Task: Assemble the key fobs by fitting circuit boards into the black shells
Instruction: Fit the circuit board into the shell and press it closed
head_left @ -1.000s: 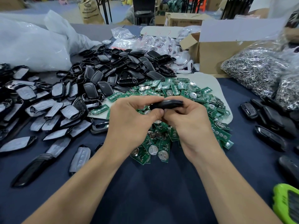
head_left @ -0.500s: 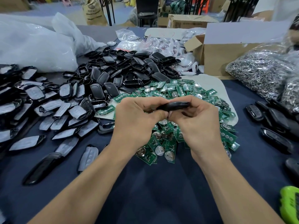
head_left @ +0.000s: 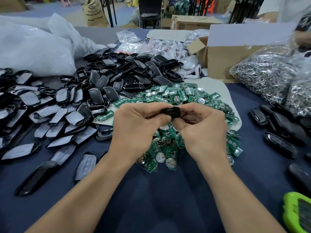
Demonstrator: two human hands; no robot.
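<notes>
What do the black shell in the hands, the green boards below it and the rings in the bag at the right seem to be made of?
The black shell: probably moulded plastic, glossy; smooth highlights show on it. The green boards: stiff circuit-board laminate, matte green, carrying shiny round metal discs. The rings: apparently metal, bright silver glints through the clear bag.

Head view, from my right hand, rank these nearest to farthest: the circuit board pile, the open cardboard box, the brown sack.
1. circuit board pile, directly under the right hand.
2. open cardboard box, farther back on the table.
3. brown sack, beyond the table, back left.
</notes>
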